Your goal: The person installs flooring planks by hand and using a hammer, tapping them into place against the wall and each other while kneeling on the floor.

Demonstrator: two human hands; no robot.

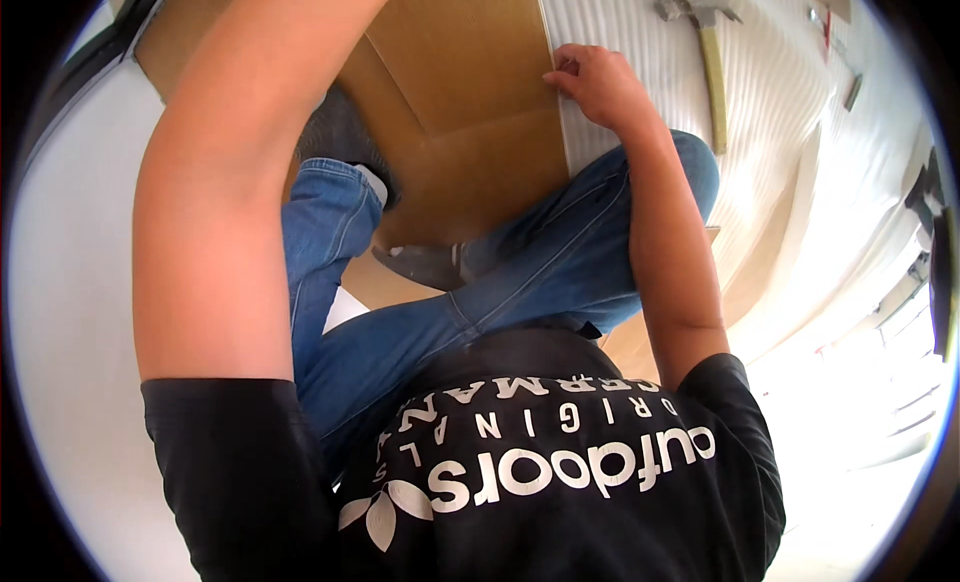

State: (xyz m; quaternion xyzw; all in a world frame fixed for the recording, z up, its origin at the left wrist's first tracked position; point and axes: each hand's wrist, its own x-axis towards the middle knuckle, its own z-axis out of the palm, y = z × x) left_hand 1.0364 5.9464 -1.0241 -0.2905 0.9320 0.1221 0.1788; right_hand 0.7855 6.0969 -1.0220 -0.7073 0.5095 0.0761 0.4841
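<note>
My right hand (pixel 603 86) is at the right edge of the brown wood-look floor boards (pixel 470 57), where they meet the white foam underlay. Its fingers are curled in toward the thumb, close to that edge. Whether something thin is between them, I cannot make out. My left forearm (pixel 225 152) reaches up and out past the top of the head view, so the left hand is out of sight. Seams run between the boards, and my bent legs in blue jeans (pixel 400 352) rest over them.
On the rippled white underlay (pixel 640 22) to the right lies a hammer (pixel 711 67) with a yellowish handle. A small red-handled tool (pixel 827 30) lies farther right. A white wall (pixel 70 282) with a dark frame (pixel 110 32) stands on the left. My shoes (pixel 425 265) are on the boards.
</note>
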